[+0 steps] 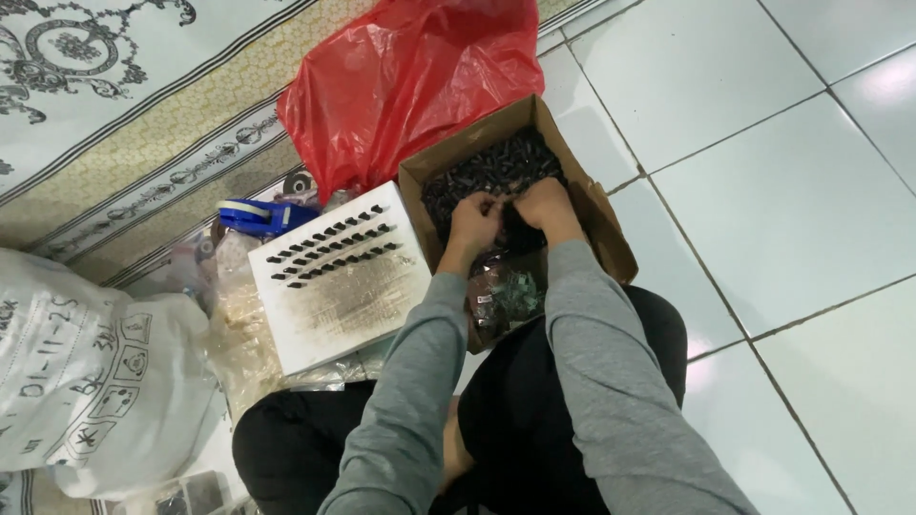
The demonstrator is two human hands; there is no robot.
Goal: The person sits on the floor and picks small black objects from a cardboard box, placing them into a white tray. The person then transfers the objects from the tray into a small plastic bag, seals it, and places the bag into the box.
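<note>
both hands down in the cardboard box [582, 181] of small dark parts [496, 167], left hand [474, 221] and right hand [542, 202] close together over the near part of the pile, fingers curled in and pinching at pieces between them; whether anything is really clamped in either hand, cannot tell, too small and dark against the heap. looks like the picking step: gathering or working a few pieces out of the mass. just left of the box, touching its wall, a white perforated board [339, 277] tilted on clear plastic bags [234, 324], with three short rows of the same dark pieces [334, 243] seated near its top and the lower rows bare and smudged. any move from box to board would call for a firm pinch on single pieces and a short carry over the box wall without snagging the flap. around: red plastic bag [410, 76] behind the box, blue tape dispenser [258, 217] beyond the board, a small clear packet of parts [506, 296] against the knees, white printed sack [86, 372] far left, patterned mat [114, 105] above, pale floor tiles [763, 191] to the right. crowded on the left side, so little room for the board to shift.
</note>
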